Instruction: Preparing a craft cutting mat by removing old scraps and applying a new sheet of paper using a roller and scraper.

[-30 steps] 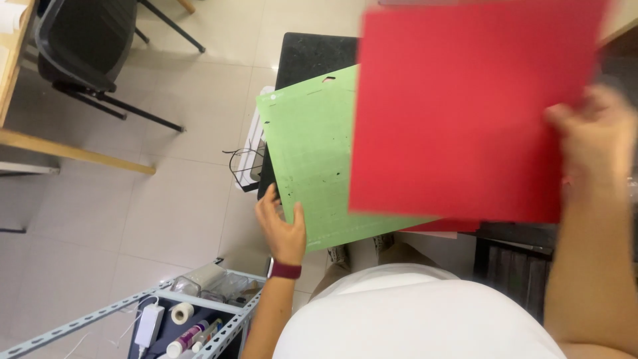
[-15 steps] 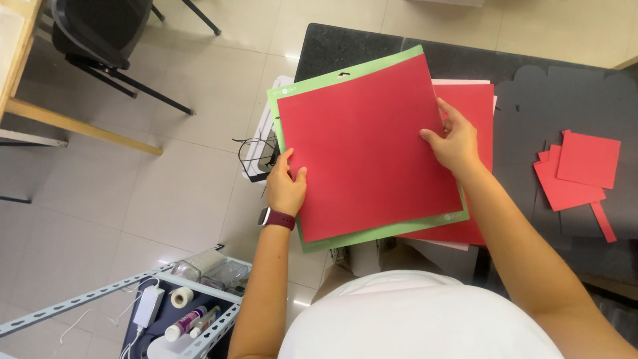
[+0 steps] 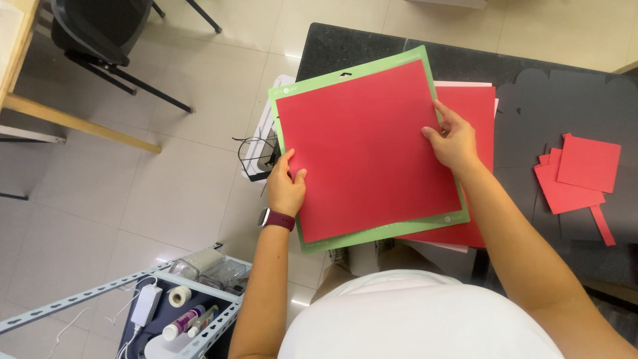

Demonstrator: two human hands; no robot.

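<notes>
Your left hand grips the green mat's left edge, thumb on the red sheet covering it. Your right hand presses fingers on the right edge (partly open), above the black desk and red paper stack.

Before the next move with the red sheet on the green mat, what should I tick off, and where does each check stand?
1. Left hand grips green cutting mat's left edge: ok.
2. Right hand on large red paper sheet's right edge: ok.
3. Sheet within mat's border on all sides: ok.
4. Sheet flat, no visible wrinkles: ok.
5. Sheet stuck down fully: cannot tell.
6. Mat resting on black tabletop: not ok, it overhangs the edge.
</notes>
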